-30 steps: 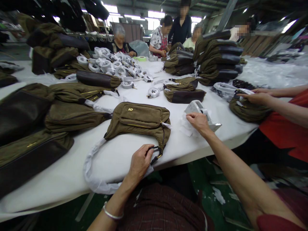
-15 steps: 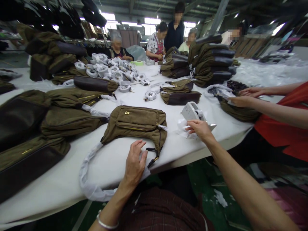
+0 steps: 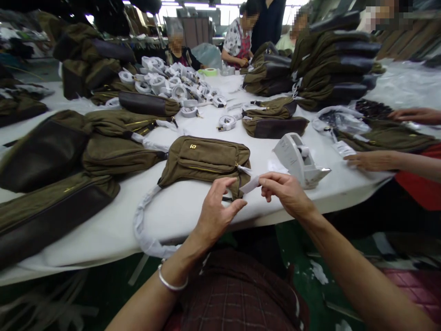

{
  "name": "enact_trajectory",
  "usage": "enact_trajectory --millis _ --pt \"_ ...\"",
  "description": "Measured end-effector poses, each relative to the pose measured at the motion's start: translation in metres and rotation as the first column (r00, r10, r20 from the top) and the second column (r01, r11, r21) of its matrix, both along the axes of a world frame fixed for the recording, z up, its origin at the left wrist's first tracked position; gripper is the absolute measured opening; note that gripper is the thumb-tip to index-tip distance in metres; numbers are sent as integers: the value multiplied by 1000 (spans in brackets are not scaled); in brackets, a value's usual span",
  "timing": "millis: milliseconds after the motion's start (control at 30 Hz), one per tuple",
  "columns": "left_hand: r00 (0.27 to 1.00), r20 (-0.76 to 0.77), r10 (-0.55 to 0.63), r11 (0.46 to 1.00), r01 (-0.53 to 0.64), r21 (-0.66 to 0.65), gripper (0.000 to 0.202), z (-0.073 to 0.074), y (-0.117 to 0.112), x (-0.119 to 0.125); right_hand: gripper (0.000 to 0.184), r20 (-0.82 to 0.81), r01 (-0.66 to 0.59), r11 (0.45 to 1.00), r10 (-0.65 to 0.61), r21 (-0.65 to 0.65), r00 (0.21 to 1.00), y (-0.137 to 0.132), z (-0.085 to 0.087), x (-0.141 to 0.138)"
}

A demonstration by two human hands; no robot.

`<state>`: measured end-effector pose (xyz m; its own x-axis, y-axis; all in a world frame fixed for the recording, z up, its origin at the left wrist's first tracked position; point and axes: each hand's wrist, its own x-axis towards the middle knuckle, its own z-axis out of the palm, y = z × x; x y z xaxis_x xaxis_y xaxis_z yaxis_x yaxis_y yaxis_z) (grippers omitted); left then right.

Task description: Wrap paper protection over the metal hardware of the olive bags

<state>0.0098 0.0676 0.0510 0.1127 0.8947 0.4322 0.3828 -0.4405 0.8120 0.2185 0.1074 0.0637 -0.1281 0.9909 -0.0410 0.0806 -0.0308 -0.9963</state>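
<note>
Storage on the white table [image 3: 103, 220] comes down to one clear plastic bag [image 3: 339, 120] at the far right, holding small dark parts (too small to identify). A grey tape dispenser [image 3: 299, 158] stands just beyond the right hand. The olive bag [image 3: 206, 161] lies flat near the table's front edge, directly ahead of both hands. It is olive-green canvas with a front pocket closed by a gold zip, a small gold badge [image 3: 193, 146] at its upper left and a zip pull [image 3: 245, 170] wrapped in white at its right end. Its strap [image 3: 144, 225], sheathed in white wrapping, loops from the left end and hangs over the table edge. The right hand [image 3: 287, 195] is closed in a pinch, with thumb and forefinger gripping one end of a white slip [image 3: 251, 185], while the free end points toward the olive bag's right corner. The left hand [image 3: 217, 214] is half open, fingers curled and thumb spread, and holds nothing. It sits in front of the bag's near right corner, but contact with the bag cannot be confirmed. A co-worker's hand [image 3: 370, 161] rests on the table to the right; stacked bags [image 3: 330, 64] and a heap of white rolls [image 3: 165, 82] occupy the far side.
</note>
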Motion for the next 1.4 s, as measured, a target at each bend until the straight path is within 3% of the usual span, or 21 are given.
enact_trajectory --millis 167,267,333,400,500,600,633,700,767,833,900,1000,1100,1167,1400 --pt "991 120 50 943 -8 -332 15 -1 -1 -11 28 121 -225 974 225 -15 967 -16 7 -44" --pt "975 166 145 916 -69 -395 19 -10 -2 -32 21 339 -229 955 156 187 928 -6 8 -46" --pt "961 193 198 897 -98 -431 21 -17 -3 -46 15 515 -320 882 107 345 850 2 10 -43" --pt "952 198 233 875 -116 -469 25 -24 -4 -58 15 690 -489 793 123 364 713 7 13 -44" --pt "956 179 234 845 -109 -523 29 -30 -6 -66 19 922 -677 714 123 175 368 8 14 -58" --pt "963 169 208 827 -81 -557 29 -33 -7 -68 20 996 -702 710 85 -50 15 5 8 -80" --pt "965 170 199 827 -72 -558 27 -34 -7 -68 22 995 -690 717 81 -96 -54 5 5 -86" --pt "968 174 179 832 -55 -553 23 -35 -7 -69 26 991 -672 729 75 -133 -114 5 -3 -92" --pt "969 186 162 835 -35 -548 20 -37 -6 -70 27 992 -665 737 73 -121 -100 6 -10 -91" --pt "964 206 168 832 -26 -555 19 -38 -6 -71 26 996 -660 747 91 -84 -25 7 -15 -83" --pt "959 219 177 826 -24 -563 19 -38 -5 -71 24 984 -648 761 129 -17 125 8 -20 -71" --pt "968 199 155 821 -14 -571 20 -37 -5 -68 21 891 -605 787 182 121 415 7 -24 -57" --pt "979 160 125 812 -8 -584 21 -34 -6 -65 18 773 -562 807 236 181 588 3 -22 -52" --pt "982 153 114 813 -3 -583 22 -33 -7 -65 17 736 -558 810 266 179 623 0 -18 -53" --pt "987 129 100 827 -11 -562 20 -31 -10 -65 15 719 -556 821 307 132 623 -3 -19 -58"
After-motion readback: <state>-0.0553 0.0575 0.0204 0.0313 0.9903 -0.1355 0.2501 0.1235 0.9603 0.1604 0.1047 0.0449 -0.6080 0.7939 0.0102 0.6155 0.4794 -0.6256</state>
